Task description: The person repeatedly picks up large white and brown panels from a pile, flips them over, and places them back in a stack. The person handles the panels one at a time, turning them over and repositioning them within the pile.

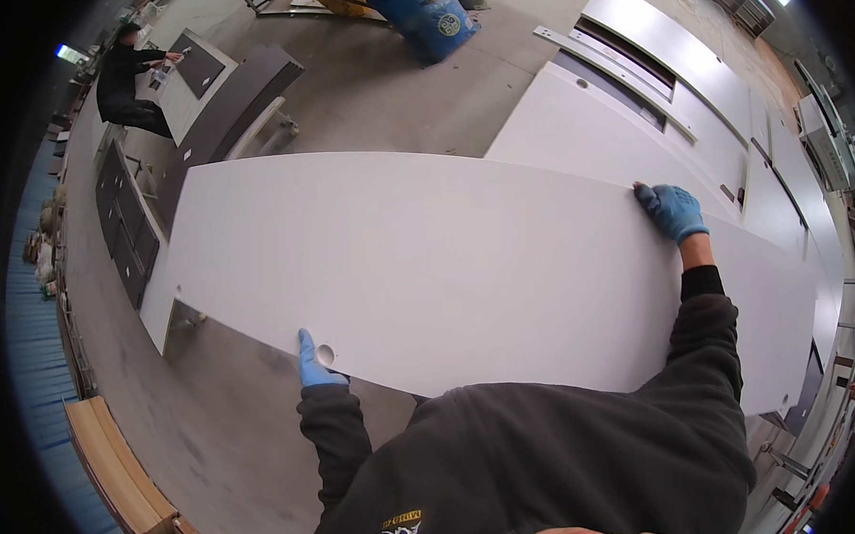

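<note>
A large white panel (418, 258) stretches flat across in front of my body. My left hand (315, 363), in a blue glove, holds its near edge beside a round hole; the thumb shows on top and the fingers are hidden underneath. On the far edge, to the right, my gloved right hand (673, 211) is closed, its fingertips curled over the rim. The panel overlaps other white boards (593, 131) lying beyond and to the right. Whether it touches them cannot be seen.
A person (126, 84) in dark clothes works at a bench at the far left. Dark panels (234, 99) lie nearer. Beyond the white panel stands a blue drum (423, 19). Stacked brown boards (117, 471) are at lower left. A metal strip (615, 82) rests on the far boards.
</note>
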{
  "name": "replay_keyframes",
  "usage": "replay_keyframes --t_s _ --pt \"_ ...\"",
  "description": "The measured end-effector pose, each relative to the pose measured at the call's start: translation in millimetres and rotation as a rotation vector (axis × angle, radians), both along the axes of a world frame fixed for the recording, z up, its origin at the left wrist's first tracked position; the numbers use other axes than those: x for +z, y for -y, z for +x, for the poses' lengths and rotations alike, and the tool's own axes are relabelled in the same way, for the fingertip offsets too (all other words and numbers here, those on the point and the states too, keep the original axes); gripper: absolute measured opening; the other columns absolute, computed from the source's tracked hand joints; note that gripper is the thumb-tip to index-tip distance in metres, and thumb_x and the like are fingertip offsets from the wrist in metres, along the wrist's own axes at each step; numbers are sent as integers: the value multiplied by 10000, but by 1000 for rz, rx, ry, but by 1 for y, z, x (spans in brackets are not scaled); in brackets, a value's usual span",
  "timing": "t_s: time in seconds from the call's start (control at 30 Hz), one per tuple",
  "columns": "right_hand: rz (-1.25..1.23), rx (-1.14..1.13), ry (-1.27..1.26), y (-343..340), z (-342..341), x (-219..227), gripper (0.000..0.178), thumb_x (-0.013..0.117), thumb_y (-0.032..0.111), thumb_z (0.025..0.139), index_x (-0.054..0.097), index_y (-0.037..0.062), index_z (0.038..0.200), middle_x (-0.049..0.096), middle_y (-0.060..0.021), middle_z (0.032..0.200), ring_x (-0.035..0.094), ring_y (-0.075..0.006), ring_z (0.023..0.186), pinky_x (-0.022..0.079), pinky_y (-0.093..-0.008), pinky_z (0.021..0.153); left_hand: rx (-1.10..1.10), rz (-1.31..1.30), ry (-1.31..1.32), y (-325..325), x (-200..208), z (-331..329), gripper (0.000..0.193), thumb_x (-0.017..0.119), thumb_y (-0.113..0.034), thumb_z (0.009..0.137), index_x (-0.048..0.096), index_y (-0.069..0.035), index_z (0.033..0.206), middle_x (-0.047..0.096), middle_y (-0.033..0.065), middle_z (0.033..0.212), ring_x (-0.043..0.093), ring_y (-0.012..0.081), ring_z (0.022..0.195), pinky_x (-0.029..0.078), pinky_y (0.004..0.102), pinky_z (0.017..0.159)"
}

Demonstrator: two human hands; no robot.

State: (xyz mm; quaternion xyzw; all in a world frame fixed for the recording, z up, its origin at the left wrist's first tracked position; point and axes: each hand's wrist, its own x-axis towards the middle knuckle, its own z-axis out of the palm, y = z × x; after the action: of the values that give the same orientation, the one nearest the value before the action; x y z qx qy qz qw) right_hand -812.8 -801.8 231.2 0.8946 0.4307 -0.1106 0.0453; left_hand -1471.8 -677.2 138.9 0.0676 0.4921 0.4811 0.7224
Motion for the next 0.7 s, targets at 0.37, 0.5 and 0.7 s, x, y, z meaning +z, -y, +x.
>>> replay_keyframes --t_s 0.37,0.5,0.7 --pt "114 107 -14 -263 -90 28 849 305 742 981 766 33 903 733 -243 952 690 -432 996 514 -515 882 84 -7 8 -195 46 -103 579 638 -501 973 583 -99 1386 644 81 1354 606 300 1221 504 482 1046" --pt "142 102 9 -347 -139 40 835 298 718 999 740 20 875 713 -255 922 661 -463 952 496 -522 863 66 16 22 -293 48 -147 591 637 -509 971 575 -104 1396 636 82 1365 601 301 1228 502 486 1048" --pt "198 58 11 -433 -168 58 857 303 753 979 743 35 820 709 -241 840 691 -453 861 516 -531 794 34 59 32 -409 65 -167 604 623 -514 981 557 -98 1414 620 84 1387 599 303 1230 500 485 1051"
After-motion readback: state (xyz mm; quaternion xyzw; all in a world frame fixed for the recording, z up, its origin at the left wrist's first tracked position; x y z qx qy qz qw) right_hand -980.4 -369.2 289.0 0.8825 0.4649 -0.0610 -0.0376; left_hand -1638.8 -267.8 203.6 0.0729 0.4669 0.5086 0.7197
